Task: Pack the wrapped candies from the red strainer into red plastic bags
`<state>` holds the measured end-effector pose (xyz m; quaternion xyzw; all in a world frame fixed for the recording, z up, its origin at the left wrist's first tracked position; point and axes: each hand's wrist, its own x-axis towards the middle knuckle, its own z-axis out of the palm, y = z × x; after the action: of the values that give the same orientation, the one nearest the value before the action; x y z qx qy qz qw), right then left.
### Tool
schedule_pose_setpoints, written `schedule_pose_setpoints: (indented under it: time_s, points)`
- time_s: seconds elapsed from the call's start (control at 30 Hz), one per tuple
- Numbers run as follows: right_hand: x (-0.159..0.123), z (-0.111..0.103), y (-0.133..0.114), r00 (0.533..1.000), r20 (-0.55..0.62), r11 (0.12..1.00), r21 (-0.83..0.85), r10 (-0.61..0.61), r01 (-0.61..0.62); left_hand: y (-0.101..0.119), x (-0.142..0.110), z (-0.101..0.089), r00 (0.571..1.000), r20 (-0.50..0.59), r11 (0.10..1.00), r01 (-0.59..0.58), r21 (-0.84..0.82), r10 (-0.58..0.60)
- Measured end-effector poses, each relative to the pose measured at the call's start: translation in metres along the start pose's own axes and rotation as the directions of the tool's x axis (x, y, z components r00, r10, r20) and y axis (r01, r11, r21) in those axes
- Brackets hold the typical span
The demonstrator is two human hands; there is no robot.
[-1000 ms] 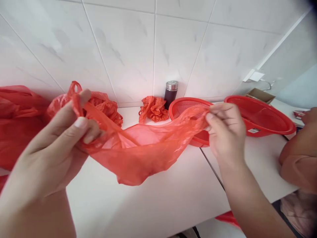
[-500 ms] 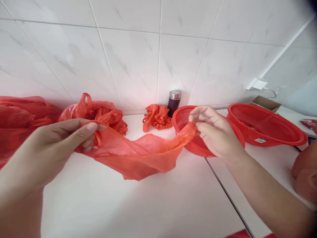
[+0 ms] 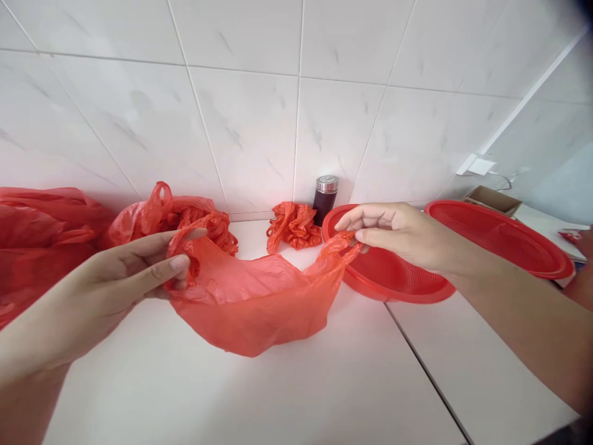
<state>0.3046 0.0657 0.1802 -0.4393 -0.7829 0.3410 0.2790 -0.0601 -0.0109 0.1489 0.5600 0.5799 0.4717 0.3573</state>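
A thin red plastic bag [image 3: 259, 315] hangs between my two hands above the white table, its mouth sagging open toward me. My left hand [image 3: 125, 278] grips one end of it, with the fingers inside the handle loop and the thumb in front. At the other end, my right hand [image 3: 393, 238] pinches the gathered handle between thumb and fingertips. Behind the right hand sits a red plastic colander [image 3: 403, 278], partly covered by that hand and the bag.
Crumpled red bags [image 3: 296, 225] lie by the tiled wall beside a dark thermos [image 3: 325, 198]. More red bags [image 3: 194, 213] and a large red heap [image 3: 50, 228] are at left. A second red colander [image 3: 500, 241] and a cardboard box [image 3: 495, 201] stand right.
The bag's mouth has opened wider and its body hangs fuller. My left thumb and fingers have spread apart at the handle; my right hand has shifted slightly left. A person's arm at right has drawn back.
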Motion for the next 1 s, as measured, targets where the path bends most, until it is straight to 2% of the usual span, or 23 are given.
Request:
schedule_pose_setpoints:
  time_s: [0.1, 0.23, 0.3, 0.43, 0.53, 0.6, 0.63, 0.7, 0.77, 0.83, 0.9, 1.0]
  points:
    - [0.001, 0.002, -0.007, 0.999, 0.040, 0.978, 0.208, 0.004, -0.012, -0.004, -0.003, -0.005, 0.984, 0.167, 0.998, 0.065, 0.006, -0.065]
    - [0.004, 0.009, -0.010, 0.995, -0.099, 0.909, 0.414, -0.015, 0.055, -0.008, -0.005, -0.008, 0.980, 0.181, 0.996, 0.077, 0.039, -0.083]
    - [0.004, 0.014, -0.011, 0.990, -0.142, 0.892, 0.446, -0.019, 0.081, -0.008, -0.007, -0.007, 0.979, 0.184, 0.996, 0.084, 0.034, -0.089]
    - [0.006, 0.019, -0.010, 0.993, -0.112, 0.901, 0.425, -0.043, 0.087, 0.002, -0.010, -0.002, 0.972, 0.230, 0.998, 0.048, 0.039, -0.056]
    - [0.011, 0.016, -0.002, 0.998, -0.028, 0.958, 0.281, -0.057, 0.062, 0.011, -0.009, 0.002, 0.969, 0.245, 0.999, 0.036, 0.006, -0.036]
    - [0.017, 0.012, 0.006, 0.997, 0.014, 0.997, 0.036, -0.069, 0.069, 0.014, -0.008, 0.003, 0.981, 0.190, 0.999, 0.035, -0.016, -0.031]
    - [0.020, 0.011, 0.009, 0.996, -0.019, 0.988, -0.128, -0.093, 0.089, 0.014, -0.007, 0.003, 0.989, 0.147, 0.999, 0.031, -0.018, -0.028]
    - [0.026, 0.010, 0.013, 0.968, -0.162, 0.885, -0.455, -0.191, 0.098, 0.014, -0.005, 0.003, 0.998, 0.069, 1.000, 0.015, -0.023, -0.013]
    - [0.031, 0.013, 0.011, 0.912, -0.283, 0.759, -0.649, -0.297, 0.046, 0.014, -0.004, 0.003, 0.999, 0.041, 0.999, -0.004, -0.046, 0.006]
    - [0.035, 0.016, 0.004, 0.892, -0.335, 0.736, -0.677, -0.304, -0.004, 0.014, -0.003, 0.005, 0.998, 0.049, 0.996, -0.022, -0.085, 0.026]
    - [0.037, 0.018, -0.005, 0.912, -0.333, 0.804, -0.595, -0.239, -0.007, 0.015, -0.004, 0.006, 0.998, 0.047, 0.991, -0.046, -0.126, 0.052]
    - [0.039, 0.017, -0.017, 0.959, -0.240, 0.916, -0.400, -0.150, 0.043, 0.014, -0.004, 0.007, 0.995, 0.018, 0.977, -0.089, -0.192, 0.094]
